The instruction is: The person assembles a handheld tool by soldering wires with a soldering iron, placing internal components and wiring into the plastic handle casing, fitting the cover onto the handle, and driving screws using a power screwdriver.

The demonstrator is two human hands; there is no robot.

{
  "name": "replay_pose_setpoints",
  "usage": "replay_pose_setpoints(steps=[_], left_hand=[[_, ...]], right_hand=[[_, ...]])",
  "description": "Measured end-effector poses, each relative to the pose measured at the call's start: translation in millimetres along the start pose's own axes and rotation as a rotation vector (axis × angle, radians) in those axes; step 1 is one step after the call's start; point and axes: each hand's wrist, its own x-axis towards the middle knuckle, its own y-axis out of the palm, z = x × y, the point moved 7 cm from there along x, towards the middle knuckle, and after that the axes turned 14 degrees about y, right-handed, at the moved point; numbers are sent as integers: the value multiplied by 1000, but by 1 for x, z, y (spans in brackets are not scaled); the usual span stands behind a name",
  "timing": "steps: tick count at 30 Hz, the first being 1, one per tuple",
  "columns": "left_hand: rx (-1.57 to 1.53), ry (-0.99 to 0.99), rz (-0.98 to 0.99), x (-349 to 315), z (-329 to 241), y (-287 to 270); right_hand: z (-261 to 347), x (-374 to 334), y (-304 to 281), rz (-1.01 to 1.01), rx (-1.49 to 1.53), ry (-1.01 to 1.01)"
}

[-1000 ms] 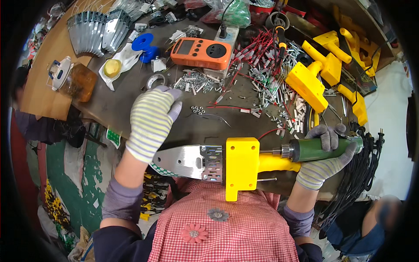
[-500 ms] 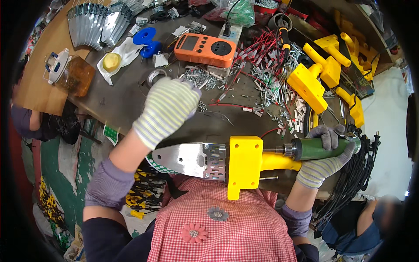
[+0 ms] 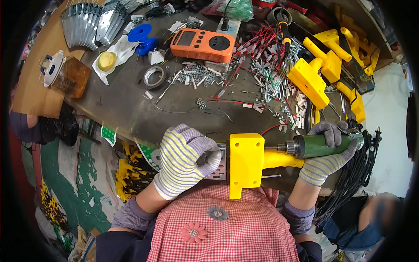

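Observation:
A yellow plastic housing [image 3: 246, 166] with a handle lies at the table's near edge, in front of my apron. A slotted metal plate [image 3: 218, 171] joins its left side, mostly covered by my left hand. My left hand [image 3: 185, 159], in a striped glove, is at that plate with thumb and fingertips pinched; whatever lies between them is hidden. My right hand [image 3: 325, 153], gloved too, wraps round a green power screwdriver [image 3: 316, 146]. Its chuck and bit point left along the handle to the housing. A long screw [image 3: 271, 176] sticks out of the housing below the handle.
Nuts and screws [image 3: 198, 75] lie in a pile beyond my hands, near an orange meter [image 3: 203, 43] and a tape roll [image 3: 155, 77]. More yellow housings [image 3: 308, 83] stand at the right, above black cables [image 3: 349, 183]. Metal plates [image 3: 80, 26] fan out far left.
My left hand has come from the nuts and screws down toward me, to the metal plate beside the housing. My right hand keeps its hold on the screwdriver, almost unmoved.

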Motion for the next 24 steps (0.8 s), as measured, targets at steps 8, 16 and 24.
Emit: replay_pose_setpoints(steps=[8, 16, 24], left_hand=[[32, 40, 55, -2, 3, 3], [-86, -26, 55, -2, 5, 3], [-116, -18, 89, -3, 5, 5]], right_hand=[[-3, 4, -2, 9, 37, 60], [-6, 6, -4, -67, 62, 79], [-8, 8, -3, -62, 68, 118]])
